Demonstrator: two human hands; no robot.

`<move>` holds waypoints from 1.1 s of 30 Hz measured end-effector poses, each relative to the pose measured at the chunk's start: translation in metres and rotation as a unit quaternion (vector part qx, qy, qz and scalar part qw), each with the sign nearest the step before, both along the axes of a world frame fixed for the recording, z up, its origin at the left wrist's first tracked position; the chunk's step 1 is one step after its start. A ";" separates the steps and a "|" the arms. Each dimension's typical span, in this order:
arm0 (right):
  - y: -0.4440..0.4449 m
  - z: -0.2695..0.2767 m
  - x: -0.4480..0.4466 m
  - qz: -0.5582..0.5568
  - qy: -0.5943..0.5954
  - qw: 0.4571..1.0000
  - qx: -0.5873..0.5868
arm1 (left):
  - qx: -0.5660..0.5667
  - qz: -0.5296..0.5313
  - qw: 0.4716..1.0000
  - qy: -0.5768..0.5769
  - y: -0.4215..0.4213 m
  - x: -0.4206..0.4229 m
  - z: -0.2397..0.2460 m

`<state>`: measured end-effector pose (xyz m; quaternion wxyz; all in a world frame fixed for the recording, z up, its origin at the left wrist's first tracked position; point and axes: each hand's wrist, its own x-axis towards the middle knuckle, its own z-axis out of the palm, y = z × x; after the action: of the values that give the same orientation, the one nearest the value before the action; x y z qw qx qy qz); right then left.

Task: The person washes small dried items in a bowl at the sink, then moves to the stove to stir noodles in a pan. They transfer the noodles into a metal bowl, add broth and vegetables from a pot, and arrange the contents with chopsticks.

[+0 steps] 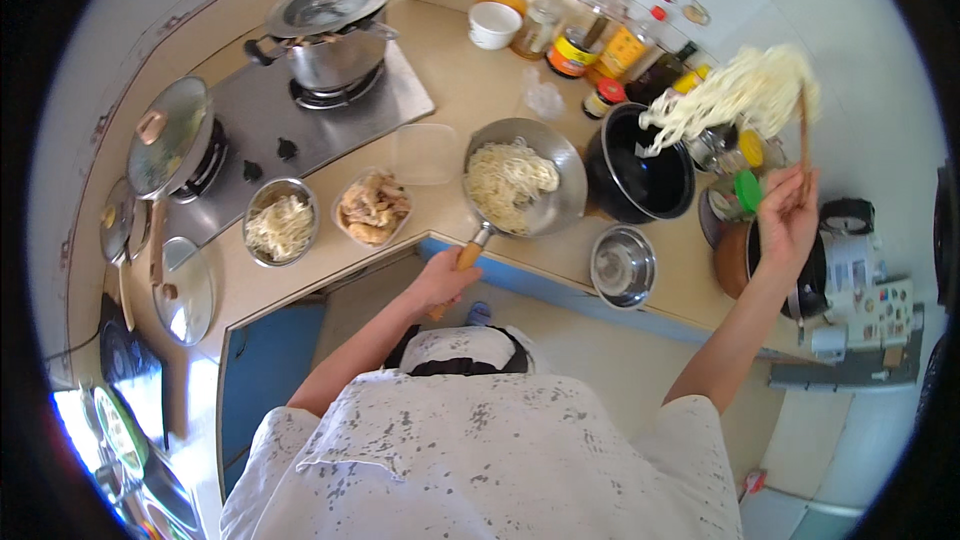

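Note:
My left hand (442, 281) grips the wooden handle (470, 255) of a steel saucepan (568, 199) on the counter, with pale noodles (501, 184) lying inside it. On the right, my right hand (787, 214) is raised and closed around wooden chopsticks (805, 131). A large clump of noodles (739, 94) hangs from them, its loose ends trailing left above a deep black pot (615, 165). Just in front of the counter edge, between the pans and my body, sits a small steel bowl (622, 270); its inside looks wet or shiny.
A steel bowl of noodles (280, 232) and a plastic tub of cooked meat pieces (373, 208) stand left. On the gas stove (247, 127) are a lidded steamer pot (330, 60) and a lidded frying pan (169, 139). Bottles and jars (622, 49) line the back wall.

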<state>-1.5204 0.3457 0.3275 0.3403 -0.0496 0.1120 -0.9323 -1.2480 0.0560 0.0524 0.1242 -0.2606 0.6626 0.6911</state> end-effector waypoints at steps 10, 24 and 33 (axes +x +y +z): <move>0.104 -0.117 0.055 -0.349 0.035 0.865 0.358 | -0.323 0.062 0.903 0.275 0.035 -0.012 0.046; 0.055 -0.143 0.046 -0.136 0.304 0.632 0.700 | 0.067 -0.109 0.991 -0.021 0.179 -0.140 -0.035; 0.075 -0.184 0.037 -0.056 0.298 0.678 0.670 | 0.096 -0.040 0.995 0.011 0.176 -0.124 -0.019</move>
<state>-1.4838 0.4211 0.1438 0.1782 -0.0776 0.8048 -0.5609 -1.3717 0.2319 0.0335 0.1688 -0.2137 0.6045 0.7486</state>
